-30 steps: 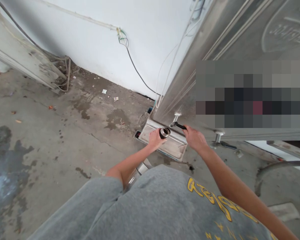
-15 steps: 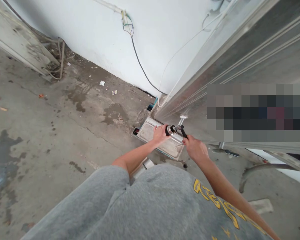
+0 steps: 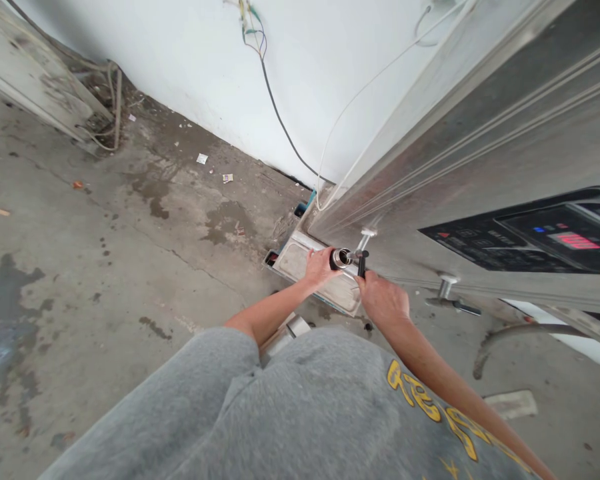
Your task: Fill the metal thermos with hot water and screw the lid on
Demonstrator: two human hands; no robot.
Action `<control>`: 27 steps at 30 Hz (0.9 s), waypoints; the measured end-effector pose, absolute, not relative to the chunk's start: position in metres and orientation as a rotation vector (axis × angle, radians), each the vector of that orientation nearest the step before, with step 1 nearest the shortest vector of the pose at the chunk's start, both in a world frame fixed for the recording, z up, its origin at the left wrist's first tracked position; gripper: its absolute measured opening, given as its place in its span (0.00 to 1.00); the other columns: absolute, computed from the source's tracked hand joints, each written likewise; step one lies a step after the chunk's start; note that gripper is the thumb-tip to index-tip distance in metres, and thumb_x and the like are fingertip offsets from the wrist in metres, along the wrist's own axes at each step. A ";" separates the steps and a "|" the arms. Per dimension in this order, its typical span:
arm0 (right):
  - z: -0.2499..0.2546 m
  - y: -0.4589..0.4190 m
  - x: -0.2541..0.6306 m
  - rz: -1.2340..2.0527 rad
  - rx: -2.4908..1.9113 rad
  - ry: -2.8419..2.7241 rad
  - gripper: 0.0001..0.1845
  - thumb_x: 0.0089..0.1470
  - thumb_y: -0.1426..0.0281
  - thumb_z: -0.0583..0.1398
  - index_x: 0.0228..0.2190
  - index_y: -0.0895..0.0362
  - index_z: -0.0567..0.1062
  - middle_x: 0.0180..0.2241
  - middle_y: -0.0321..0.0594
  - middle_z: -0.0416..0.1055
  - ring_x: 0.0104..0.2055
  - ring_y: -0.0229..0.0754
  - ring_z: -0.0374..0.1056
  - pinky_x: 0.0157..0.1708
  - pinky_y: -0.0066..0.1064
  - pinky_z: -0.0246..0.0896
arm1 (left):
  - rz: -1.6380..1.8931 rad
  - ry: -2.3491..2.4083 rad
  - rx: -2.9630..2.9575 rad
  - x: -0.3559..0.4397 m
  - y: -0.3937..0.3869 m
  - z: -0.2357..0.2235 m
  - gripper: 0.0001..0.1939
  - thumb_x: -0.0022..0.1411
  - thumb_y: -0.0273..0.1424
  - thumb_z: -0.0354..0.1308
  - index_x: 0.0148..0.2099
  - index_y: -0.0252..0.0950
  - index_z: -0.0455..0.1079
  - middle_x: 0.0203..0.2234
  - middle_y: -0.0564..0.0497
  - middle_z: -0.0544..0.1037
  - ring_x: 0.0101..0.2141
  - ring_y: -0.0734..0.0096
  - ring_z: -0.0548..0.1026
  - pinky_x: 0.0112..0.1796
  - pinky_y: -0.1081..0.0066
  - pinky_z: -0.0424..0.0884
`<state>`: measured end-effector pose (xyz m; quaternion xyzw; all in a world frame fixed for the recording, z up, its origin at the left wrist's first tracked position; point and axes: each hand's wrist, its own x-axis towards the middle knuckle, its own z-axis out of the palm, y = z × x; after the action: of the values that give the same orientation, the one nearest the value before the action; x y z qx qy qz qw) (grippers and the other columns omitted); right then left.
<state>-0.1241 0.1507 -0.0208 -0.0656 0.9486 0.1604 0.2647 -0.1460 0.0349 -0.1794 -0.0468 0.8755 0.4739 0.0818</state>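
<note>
My left hand (image 3: 320, 269) is wrapped around a dark thermos bottle (image 3: 341, 259) with a shiny metal rim. The bottle's open mouth sits at the spout of a metal tap (image 3: 356, 255) on the steel water dispenser (image 3: 405, 193). My right hand (image 3: 383, 297) is closed on the tap's black lever (image 3: 361, 265), which points toward me. Any water running into the bottle is too small to make out. Under both hands lies the dispenser's drip tray (image 3: 291, 259).
A second tap (image 3: 447, 290) sticks out at the right, below a control panel (image 3: 530, 233) with red lit digits. A black cable (image 3: 280, 127) runs down the white wall (image 3: 190, 80). The concrete floor (image 3: 180, 280) has wet patches and litter.
My right hand has moved a little left, swinging the tap lever from slanting right to pointing nearly straight toward me. My left hand and the bottle stay at the spout.
</note>
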 end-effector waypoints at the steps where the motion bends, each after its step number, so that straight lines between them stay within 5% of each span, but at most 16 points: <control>1: -0.021 0.151 -0.124 0.445 -0.183 2.569 0.22 0.71 0.60 0.45 0.46 0.63 0.71 0.39 0.57 0.77 0.44 0.58 0.77 0.41 0.43 0.70 | 1.417 2.612 -0.139 -0.146 0.035 -0.179 0.31 0.51 0.35 0.73 0.56 0.39 0.69 0.51 0.43 0.81 0.55 0.50 0.75 0.65 0.45 0.53; 27: -0.021 0.155 -0.131 0.523 -0.217 2.513 0.24 0.71 0.58 0.45 0.46 0.61 0.72 0.38 0.56 0.77 0.44 0.58 0.76 0.42 0.42 0.69 | 1.494 2.617 -0.137 -0.150 0.044 -0.191 0.32 0.50 0.39 0.72 0.57 0.42 0.70 0.52 0.46 0.81 0.55 0.50 0.75 0.65 0.43 0.54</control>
<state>-0.1310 0.1546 -0.0208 -0.0809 0.9367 0.1951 0.2792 -0.1499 0.0443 -0.1914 -0.0454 0.8658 0.4943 0.0626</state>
